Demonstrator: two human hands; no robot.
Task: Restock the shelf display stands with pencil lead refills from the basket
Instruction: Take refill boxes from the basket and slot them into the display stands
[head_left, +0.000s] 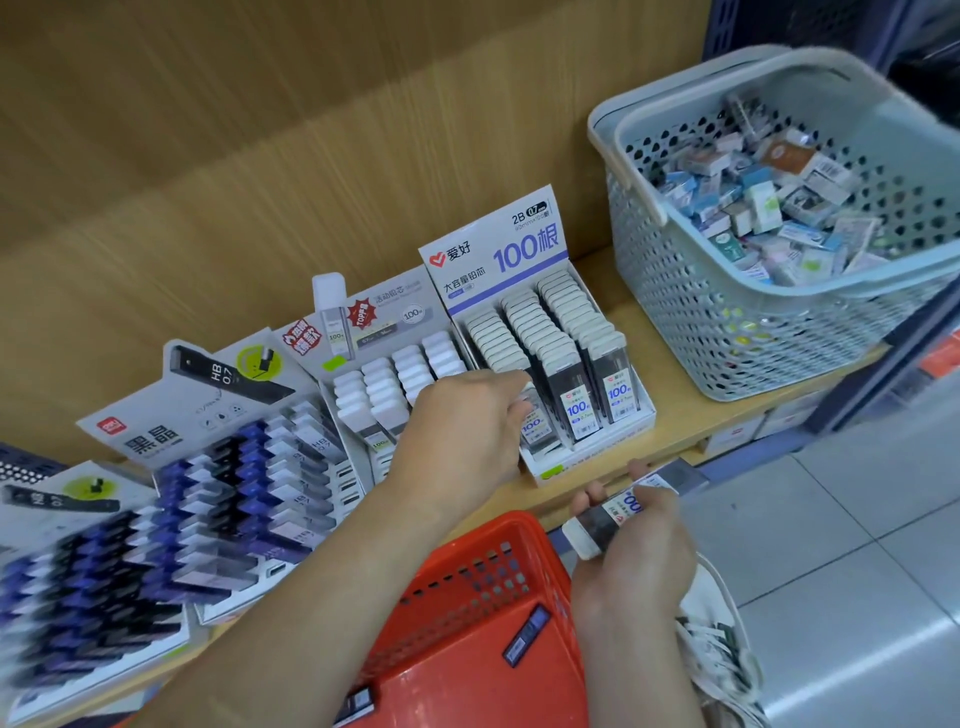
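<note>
**Left hand at the white stand; right hand holding a refill**

Head view. Your left hand (462, 431) reaches across the shelf edge to the front of the white display stand (483, 280), at its left column. The back of the hand covers the fingertips, so you cannot tell whether they pinch a case there. Your right hand (634, 545) hangs just below the shelf edge. Its fingers and thumb are wrapped round a lead refill (618, 512) that lies slanted, with the white cap toward you and the dark end pointing up and right. Whether it is one case or several cannot be told.

Edges and room:
- The stand's middle and right columns are packed through to the front wall.
- On its left, the stand sits just beside the white-capped stand (384, 312).
- On its right, a bare strip of wooden shelf (675, 421) separates it from the grey-blue basket (675, 312).
- The red basket (457, 670) sits below the shelf edge, between your forearms. Loose cases (524, 636) lie on its floor.
- Tiled floor (831, 519) lies open to the right of your right hand.

Hidden or unclear:
- The front of the white stand's left column is behind your left hand.
- The dark-blue stands (156, 415) at the left are blurred, and the frame cuts off the nearest one.
- The frame also cuts off the grey-blue basket at the right. It holds small mixed boxes, too blurred to name.
- The near side of the red basket runs out of frame, and your forearms cover part of it.
</note>
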